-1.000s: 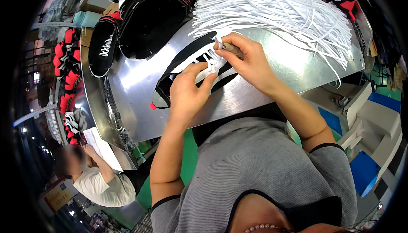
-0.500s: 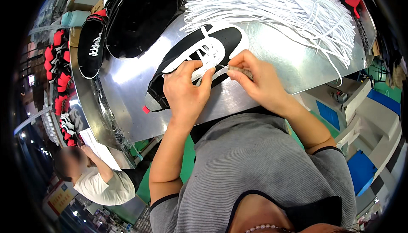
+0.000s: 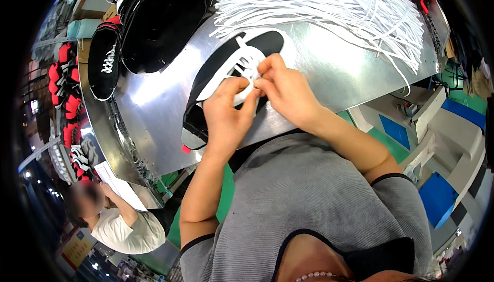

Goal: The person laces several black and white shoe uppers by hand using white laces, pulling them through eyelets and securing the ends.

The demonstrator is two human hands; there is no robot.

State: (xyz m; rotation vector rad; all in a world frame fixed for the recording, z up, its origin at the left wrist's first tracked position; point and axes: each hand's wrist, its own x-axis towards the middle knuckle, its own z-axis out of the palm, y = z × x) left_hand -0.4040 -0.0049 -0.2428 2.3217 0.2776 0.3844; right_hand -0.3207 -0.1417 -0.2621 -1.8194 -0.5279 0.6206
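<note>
1. A black and white shoe [image 3: 226, 71] lies on its side near the middle of the frame, on a shiny metal bench [image 3: 154, 112]. Its toe points toward the upper right and its heel toward the lower left.
2. The left hand [image 3: 226, 117] rests on the middle of the shoe, fingers curled down over its white side panel, holding it against the bench.
3. The right hand [image 3: 288, 92] sits just right of the left, touching it at the fingertips. Its thumb and forefinger are pinched on a white lace [image 3: 252, 68] at the shoe's lacing area.
4. White lace crossings already show on the front part of the shoe, above the fingertips.
5. A large loose heap of white laces [image 3: 334, 4] spreads over the bench in the upper right of the frame, close to the shoe's toe but apart from the hands.
6. A pile of black shoes with red trim [image 3: 159, 20] fills the upper left, and a single black shoe with white lacing [image 3: 105, 61] lies at the bench's left edge.
7. More red and black shoes [image 3: 62, 86] stand in a row along the far left.
8. In the lower left, another person in a white shirt [image 3: 128, 230] bends over beside the bench, well apart from the hands.
</note>
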